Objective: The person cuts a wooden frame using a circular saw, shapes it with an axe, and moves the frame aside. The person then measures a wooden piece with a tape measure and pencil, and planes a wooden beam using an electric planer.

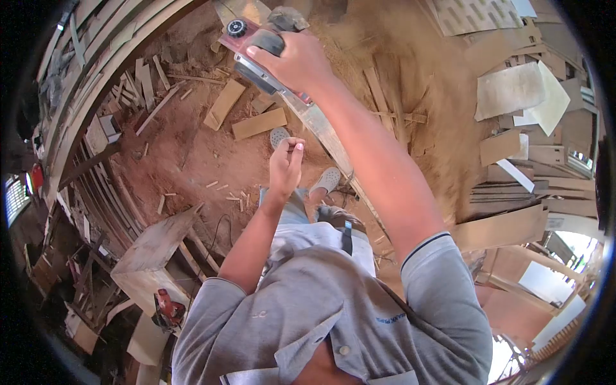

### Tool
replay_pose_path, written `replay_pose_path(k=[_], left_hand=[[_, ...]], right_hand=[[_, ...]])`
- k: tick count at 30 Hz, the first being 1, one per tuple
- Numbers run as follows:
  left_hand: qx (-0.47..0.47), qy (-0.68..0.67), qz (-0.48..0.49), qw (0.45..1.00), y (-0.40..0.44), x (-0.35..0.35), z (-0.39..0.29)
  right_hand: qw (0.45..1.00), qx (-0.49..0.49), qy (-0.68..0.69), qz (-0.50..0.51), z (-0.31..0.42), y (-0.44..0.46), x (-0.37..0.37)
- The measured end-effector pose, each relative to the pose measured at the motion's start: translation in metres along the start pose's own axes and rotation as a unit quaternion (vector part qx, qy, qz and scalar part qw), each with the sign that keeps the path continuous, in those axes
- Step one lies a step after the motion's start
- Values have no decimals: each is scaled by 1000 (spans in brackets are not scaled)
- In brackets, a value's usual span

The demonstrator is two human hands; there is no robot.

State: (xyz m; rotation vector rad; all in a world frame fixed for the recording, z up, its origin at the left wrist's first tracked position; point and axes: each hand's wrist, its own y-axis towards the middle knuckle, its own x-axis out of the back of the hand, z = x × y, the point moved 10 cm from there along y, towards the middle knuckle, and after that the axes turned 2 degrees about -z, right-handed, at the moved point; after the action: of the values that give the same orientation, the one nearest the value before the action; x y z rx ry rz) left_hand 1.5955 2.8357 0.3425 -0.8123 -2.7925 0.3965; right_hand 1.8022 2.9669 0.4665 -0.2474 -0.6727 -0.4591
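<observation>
My right hand (301, 61) is wrapped around the black handle of a red electric planer (250, 42), which has a round black knob at its front. The planer sits at the far part of a long narrow wooden board (330, 138), which runs back toward my body beneath my right forearm. My left hand (287, 167) hovers to the left of the board, apart from it. Its fingers are curled in against the thumb, and nothing shows between them. The planer's underside and its contact with the wood are mostly hidden.
Wood offcuts (260, 124) and sawdust litter the floor around my feet. A wooden box (157, 247) stands at left, with a red tool (168, 309) beside it. Long curved strips (96, 83) line the left side; stacked boards (504, 228) and sheets (510, 90) fill the right.
</observation>
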Motion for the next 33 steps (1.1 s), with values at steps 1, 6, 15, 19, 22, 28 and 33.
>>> replay_pose_path(k=[1,6,15,19,22,28,33], left_hand=[[-3,-8,5,1000,-2,-3,2],[-3,-95,20,995,-11,-10,20],[19,-98,82,992,-17,-55,17],[-16,-132,83,988,-17,-62,15],[1,-151,88,985,-17,-61,26],[34,-165,96,981,-17,-63,20],[-10,-40,89,995,-18,-60,10]], right_hand=[[997,6,80,-15,2,-16,17],[925,-104,363,-26,-52,-159,91],[957,-281,68,9,-154,-377,164],[955,-288,66,18,-165,-385,151],[953,-294,57,49,-148,-344,144],[972,-217,89,17,-120,-261,131],[978,-199,45,35,-115,-216,113]])
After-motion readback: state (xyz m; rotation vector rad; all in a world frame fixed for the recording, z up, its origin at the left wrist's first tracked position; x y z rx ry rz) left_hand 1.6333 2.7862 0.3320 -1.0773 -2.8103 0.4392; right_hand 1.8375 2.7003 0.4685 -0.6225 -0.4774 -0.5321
